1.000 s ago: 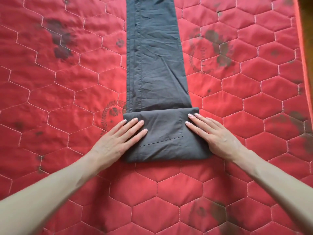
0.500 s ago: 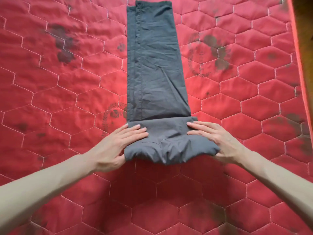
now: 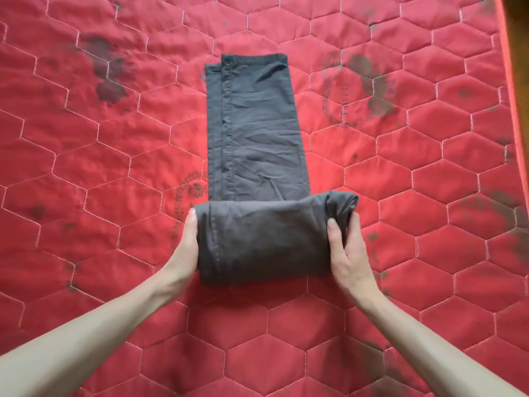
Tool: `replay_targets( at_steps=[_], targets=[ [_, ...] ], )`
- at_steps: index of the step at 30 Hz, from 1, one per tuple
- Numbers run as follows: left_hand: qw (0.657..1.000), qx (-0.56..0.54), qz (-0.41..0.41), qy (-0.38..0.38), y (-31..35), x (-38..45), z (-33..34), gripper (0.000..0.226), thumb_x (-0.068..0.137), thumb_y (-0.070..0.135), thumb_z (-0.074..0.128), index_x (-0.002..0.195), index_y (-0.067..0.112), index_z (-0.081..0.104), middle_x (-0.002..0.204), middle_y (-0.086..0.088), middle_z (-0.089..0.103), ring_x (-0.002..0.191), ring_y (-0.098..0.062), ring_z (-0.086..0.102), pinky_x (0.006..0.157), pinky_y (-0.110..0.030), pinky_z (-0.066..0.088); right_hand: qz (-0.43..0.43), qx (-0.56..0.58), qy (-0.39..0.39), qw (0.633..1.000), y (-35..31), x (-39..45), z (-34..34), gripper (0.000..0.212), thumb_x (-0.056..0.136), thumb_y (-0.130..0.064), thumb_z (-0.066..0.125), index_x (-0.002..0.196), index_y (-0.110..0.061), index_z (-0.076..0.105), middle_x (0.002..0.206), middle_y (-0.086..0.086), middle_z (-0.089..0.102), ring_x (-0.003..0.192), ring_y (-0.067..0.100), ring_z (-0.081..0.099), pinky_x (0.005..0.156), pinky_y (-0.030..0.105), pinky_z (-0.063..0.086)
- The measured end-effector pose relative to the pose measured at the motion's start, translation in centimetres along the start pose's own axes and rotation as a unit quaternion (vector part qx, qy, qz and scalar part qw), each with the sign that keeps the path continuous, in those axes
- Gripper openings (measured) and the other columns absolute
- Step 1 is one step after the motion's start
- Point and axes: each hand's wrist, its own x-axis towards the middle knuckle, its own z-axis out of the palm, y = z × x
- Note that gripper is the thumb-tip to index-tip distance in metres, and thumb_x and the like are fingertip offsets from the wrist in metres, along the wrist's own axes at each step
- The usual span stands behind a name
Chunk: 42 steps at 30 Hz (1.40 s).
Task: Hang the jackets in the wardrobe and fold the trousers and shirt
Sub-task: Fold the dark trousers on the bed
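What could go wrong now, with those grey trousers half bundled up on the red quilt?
1. The right end of the bundle looks bunched and uneven, so it may loosen if the right hand eases its grip.
2. The flat part of the trousers is creased and its two layers sit offset at the far hem; folding on could lock that in.
3. The left hand only steadies the left end, so the bundle might skew.

Dark grey trousers (image 3: 254, 144) on a red hexagon-quilted cover (image 3: 114, 167) (with dark blotches, possibly faded print).
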Motion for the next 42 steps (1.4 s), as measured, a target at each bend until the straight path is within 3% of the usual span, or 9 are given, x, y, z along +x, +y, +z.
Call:
replay_targets(
  at_steps=[2, 4, 9, 13, 16, 19, 31, 36, 42],
  targets=[
    [0.999, 0.033, 0.016, -0.024, -0.2, -0.5, 0.1, 0.07, 0.096, 0.076, 0.03, 0.116, 0.024, 0.072, 0.12, 0.011, 0.074, 0.116, 0.0, 0.066, 0.107, -0.025, 0.046, 0.026, -0.003, 0.026, 0.999, 0.0, 1.1, 1.3, 0.04, 0.111, -0.037, 0.041, 0.141, -0.012, 0.048, 0.129, -0.01, 0.061, 0.12, 0.006, 0.055, 0.101, 0.016, 0.038],
    [0.987, 0.152, 0.058, 0.011, -0.5, -0.4, 0.2, 0.055, 0.1, 0.066, 0.046, 0.113, 0.02, 0.073, 0.118, 0.012, 0.074, 0.113, 0.0, 0.066, 0.109, -0.03, 0.047, 0.046, -0.028, 0.045, 0.998, 0.2, 2.1, 2.3, 0.031, 0.112, -0.035, 0.039, 0.126, -0.013, 0.055, 0.115, 0.003, 0.069, 0.113, 0.027, 0.061, 0.092, 0.033, 0.043],
    [0.952, 0.212, 0.164, 0.15, -1.4, -0.1, 0.5, 0.023, 0.101, 0.042, 0.063, 0.098, 0.02, 0.068, 0.087, 0.013, 0.075, 0.081, -0.003, 0.065, 0.082, -0.043, 0.053, 0.106, -0.169, 0.108, 0.974, 0.1, 3.7, 3.0, 0.027, 0.107, -0.045, 0.045, 0.099, -0.021, 0.054, 0.094, 0.015, 0.069, 0.094, 0.043, 0.062, 0.072, 0.044, 0.039],
    [0.807, 0.387, 0.352, 0.273, -1.5, -0.9, 1.0, 0.043, 0.1, 0.025, 0.06, 0.139, 0.012, 0.047, 0.131, -0.009, 0.053, 0.122, -0.031, 0.049, 0.108, -0.049, 0.038, -0.059, -0.243, 0.171, 0.953, -0.4, 3.8, 2.9, 0.043, 0.101, -0.024, 0.057, 0.141, -0.01, 0.051, 0.138, 0.013, 0.053, 0.128, 0.034, 0.052, 0.106, 0.043, 0.039],
    [0.675, 0.537, 0.488, 0.131, -1.8, -1.0, 2.4, 0.055, 0.098, 0.027, 0.055, 0.15, 0.008, 0.047, 0.155, -0.014, 0.043, 0.146, -0.034, 0.038, 0.121, -0.05, 0.029, -0.217, -0.299, 0.096, 0.924, -1.3, 3.6, 3.7, 0.048, 0.105, -0.025, 0.053, 0.15, -0.011, 0.05, 0.159, 0.011, 0.043, 0.15, 0.029, 0.037, 0.12, 0.043, 0.032],
    [0.598, 0.647, 0.47, 0.059, -3.3, 0.3, 3.3, 0.064, 0.102, 0.038, 0.048, 0.159, 0.013, 0.037, 0.168, -0.013, 0.028, 0.158, -0.034, 0.02, 0.124, -0.057, 0.024, -0.28, -0.361, -0.014, 0.89, -0.8, 3.2, 5.2, 0.054, 0.107, -0.038, 0.047, 0.157, -0.018, 0.044, 0.168, 0.006, 0.031, 0.158, 0.024, 0.022, 0.125, 0.048, 0.025],
    [0.573, 0.694, 0.435, 0.011, -3.6, 3.1, 3.2, 0.079, 0.099, 0.056, 0.049, 0.165, 0.02, 0.022, 0.173, -0.011, 0.01, 0.16, -0.038, 0.0, 0.127, -0.058, 0.011, -0.231, -0.437, -0.042, 0.868, 1.4, 3.8, 6.4, 0.067, 0.105, -0.051, 0.042, 0.164, -0.024, 0.027, 0.172, 0.001, 0.019, 0.16, 0.022, 0.011, 0.126, 0.049, 0.021],
    [0.526, 0.716, 0.456, -0.046, -1.5, 3.7, -0.4, 0.077, 0.1, 0.057, 0.046, 0.165, 0.026, 0.019, 0.174, -0.005, 0.01, 0.16, -0.031, 0.0, 0.128, -0.055, 0.013, -0.201, -0.397, -0.048, 0.894, 2.2, 4.5, 4.2, 0.071, 0.104, -0.056, 0.042, 0.164, -0.024, 0.025, 0.173, 0.004, 0.014, 0.161, 0.024, 0.007, 0.127, 0.048, 0.021],
    [0.564, 0.699, 0.439, -0.035, -0.9, 3.6, -1.4, 0.085, 0.096, 0.063, 0.052, 0.164, 0.02, 0.025, 0.172, -0.013, 0.011, 0.158, -0.043, 0.0, 0.124, -0.061, 0.022, -0.209, -0.388, -0.088, 0.894, 2.7, 5.3, 2.1, 0.088, 0.098, -0.068, 0.042, 0.166, -0.019, 0.016, 0.174, 0.011, 0.002, 0.161, 0.029, -0.001, 0.129, 0.052, 0.013]
  ],
)
